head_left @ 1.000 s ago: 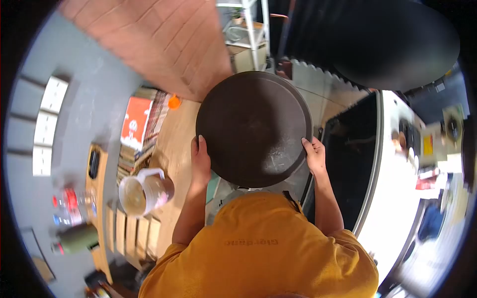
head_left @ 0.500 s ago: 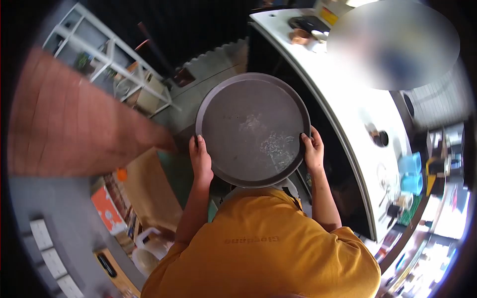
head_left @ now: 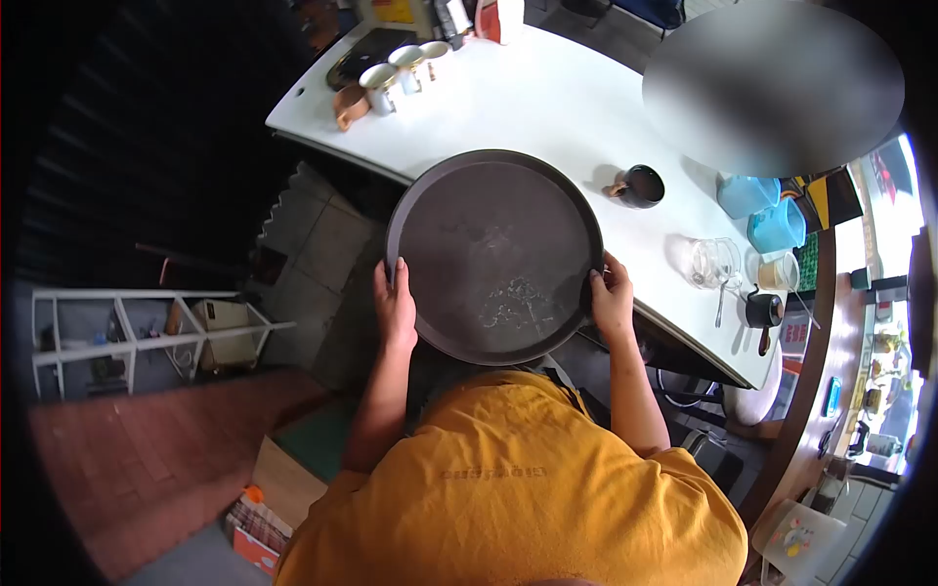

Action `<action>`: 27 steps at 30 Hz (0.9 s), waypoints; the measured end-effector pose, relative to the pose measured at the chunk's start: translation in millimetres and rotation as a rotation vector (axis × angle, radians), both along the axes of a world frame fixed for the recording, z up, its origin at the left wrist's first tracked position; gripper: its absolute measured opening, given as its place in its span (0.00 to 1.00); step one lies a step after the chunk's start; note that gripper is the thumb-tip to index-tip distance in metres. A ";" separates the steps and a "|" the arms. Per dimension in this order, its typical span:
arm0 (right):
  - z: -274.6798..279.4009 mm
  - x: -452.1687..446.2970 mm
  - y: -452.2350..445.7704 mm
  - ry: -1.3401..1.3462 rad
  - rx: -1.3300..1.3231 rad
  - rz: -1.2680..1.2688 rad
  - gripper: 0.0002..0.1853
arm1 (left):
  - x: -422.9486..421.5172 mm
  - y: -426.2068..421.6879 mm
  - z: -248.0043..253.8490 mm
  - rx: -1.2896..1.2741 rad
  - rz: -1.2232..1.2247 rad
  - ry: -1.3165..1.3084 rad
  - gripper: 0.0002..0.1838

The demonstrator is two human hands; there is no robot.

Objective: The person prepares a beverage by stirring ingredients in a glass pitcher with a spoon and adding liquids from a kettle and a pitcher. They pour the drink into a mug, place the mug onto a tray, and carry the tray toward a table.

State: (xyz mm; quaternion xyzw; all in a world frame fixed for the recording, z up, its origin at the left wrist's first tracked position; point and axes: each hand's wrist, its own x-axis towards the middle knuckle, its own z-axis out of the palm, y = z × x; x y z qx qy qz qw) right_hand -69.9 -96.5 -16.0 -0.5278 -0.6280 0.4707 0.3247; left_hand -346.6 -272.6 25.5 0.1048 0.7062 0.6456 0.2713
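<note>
A large round brown tray [head_left: 469, 264] with a raised rim is held in front of my chest, its upper face bearing pale worn marks. My left hand [head_left: 396, 303] grips the rim on the left, thumb over the edge. On the opposite side my right hand [head_left: 613, 296] is closed round the rim. Nothing lies on the tray. Its far edge overlaps the near edge of a white table [head_left: 547, 107] in view; I cannot tell whether they touch. A dark mug [head_left: 642, 186] stands on the table beyond my right hand.
Several cups, among them a brown cup [head_left: 351, 104], line the table's far left. To the right are a glass pitcher [head_left: 713, 262], blue containers [head_left: 777, 225] and a small black pot [head_left: 762, 310]. A white metal frame [head_left: 147, 342] stands at left, above a reddish wooden surface [head_left: 176, 439].
My body has turned to the right, so the white table now lies ahead and the white frame has shifted lower left. Both hands keep hold of the tray.
</note>
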 end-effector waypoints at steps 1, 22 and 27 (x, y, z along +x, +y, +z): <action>5.8 2.5 10.1 0.007 -0.008 -0.017 0.23 | 3.1 15.4 -2.1 -0.001 0.005 -0.006 0.27; 14.2 -30.3 60.6 -0.337 0.194 -0.131 0.21 | -56.8 122.7 -29.1 -0.115 -0.226 0.000 0.27; 9.1 -38.5 64.8 -0.400 0.232 -0.225 0.20 | -77.6 134.1 -35.1 -0.115 -0.358 0.039 0.32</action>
